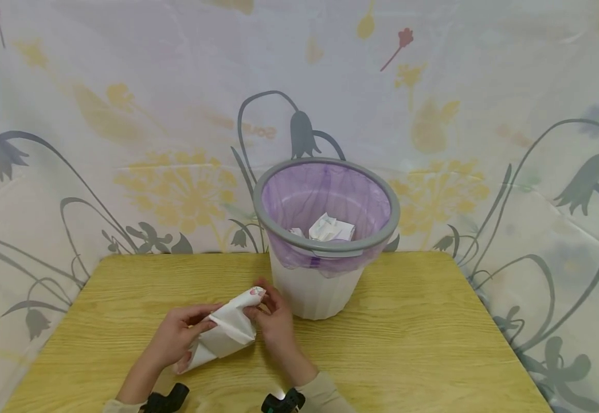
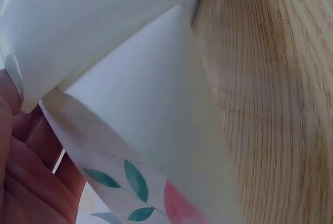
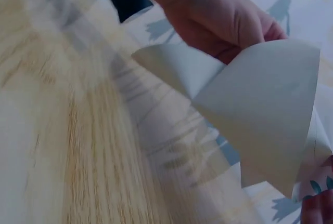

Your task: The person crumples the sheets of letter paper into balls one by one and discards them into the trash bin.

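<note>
Both hands hold one sheet of white paper (image 1: pixel 229 328) low over the table, in front of the waste bin (image 1: pixel 312 295). The sheet is loosely folded over on itself. In the left wrist view its printed side shows green leaves and a pink petal (image 2: pixel 179 206). My left hand (image 1: pixel 179 331) pinches the left part of the paper between thumb and fingers. At the upper right end, beside the bin, my right hand (image 1: pixel 275 322) pinches the paper; in the right wrist view only its fingertips (image 3: pixel 316 211) appear at the lower right edge.
The white bin has a grey rim (image 1: pixel 394 206) and a purple liner (image 1: pixel 289 198), with crumpled white paper (image 1: pixel 330 228) inside. It stands at the back of the wooden table (image 1: pixel 423 344). A flower-patterned cloth (image 1: pixel 175 103) hangs behind and around the table.
</note>
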### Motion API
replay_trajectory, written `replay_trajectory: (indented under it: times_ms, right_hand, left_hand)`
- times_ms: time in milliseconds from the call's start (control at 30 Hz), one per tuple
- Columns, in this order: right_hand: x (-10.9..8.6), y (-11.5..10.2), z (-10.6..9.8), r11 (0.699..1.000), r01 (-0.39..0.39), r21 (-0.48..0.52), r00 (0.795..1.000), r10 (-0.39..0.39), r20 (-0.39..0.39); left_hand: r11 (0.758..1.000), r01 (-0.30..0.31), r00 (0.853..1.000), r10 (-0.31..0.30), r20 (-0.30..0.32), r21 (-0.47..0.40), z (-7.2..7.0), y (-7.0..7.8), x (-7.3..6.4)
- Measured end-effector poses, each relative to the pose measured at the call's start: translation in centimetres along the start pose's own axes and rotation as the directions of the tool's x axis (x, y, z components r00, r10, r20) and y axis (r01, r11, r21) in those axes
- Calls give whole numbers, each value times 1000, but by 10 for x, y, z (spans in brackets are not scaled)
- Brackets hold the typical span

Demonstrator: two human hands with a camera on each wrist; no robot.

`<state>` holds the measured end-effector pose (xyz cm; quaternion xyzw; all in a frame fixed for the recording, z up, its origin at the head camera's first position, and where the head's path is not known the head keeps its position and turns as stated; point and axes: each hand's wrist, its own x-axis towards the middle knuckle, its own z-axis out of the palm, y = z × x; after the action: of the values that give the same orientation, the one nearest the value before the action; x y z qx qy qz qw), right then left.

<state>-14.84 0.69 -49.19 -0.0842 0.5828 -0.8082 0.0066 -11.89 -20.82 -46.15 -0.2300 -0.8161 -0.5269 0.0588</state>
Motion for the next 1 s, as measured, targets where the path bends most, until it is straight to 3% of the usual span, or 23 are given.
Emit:
replay_trajectory:
  times_ms: [100, 200, 267, 333, 400, 500, 667, 733, 800, 900, 1000]
  right_hand:
    - [-1, -1, 1, 994, 103, -40, 994, -102, 32]
    - [0, 1, -1, 951, 267, -156, 962, -255, 93]
    - [2, 1, -3, 881, 396, -260, 918, -369, 148]
    - [5, 0, -5, 789, 508, -347, 862, -459, 216]
    - [7, -1, -7, 709, 579, -403, 815, -506, 282]
    - [9, -6, -10, 622, 637, -455, 771, -512, 378]
    - [8, -14, -15, 561, 644, -519, 761, -408, 504]
    - [8, -15, -16, 539, 653, -532, 751, -374, 544]
    - [8, -15, -16, 491, 679, -546, 730, -371, 574]
    - [7, -11, -15, 430, 707, -561, 707, -404, 581]
    - [6, -5, -12, 394, 709, -585, 703, -459, 543]
  left_hand:
    - [1000, 29, 999, -29, 15, -6, -3, -1, -3]
    - [999, 41, 999, -41, 29, -2, -6, -2, -4]
    - [999, 35, 999, -36, 34, 5, -7, -1, -5]
    - [1000, 22, 999, -22, 31, 6, -7, 0, -5]
    - [1000, 6, 1000, -6, 17, 1, -6, 0, -4]
    - [999, -18, 999, 19, -28, 26, -5, 0, -3]
    - [993, -28, 990, 44, -133, 116, -3, -2, 0]
    - [991, -22, 986, 43, -162, 131, -3, -2, 1]
    - [989, -19, 980, 47, -192, 144, -1, -2, 3]
    - [990, -14, 969, 48, -242, 139, 2, 1, 5]
    - [995, -25, 954, 53, -295, 99, 9, 4, 9]
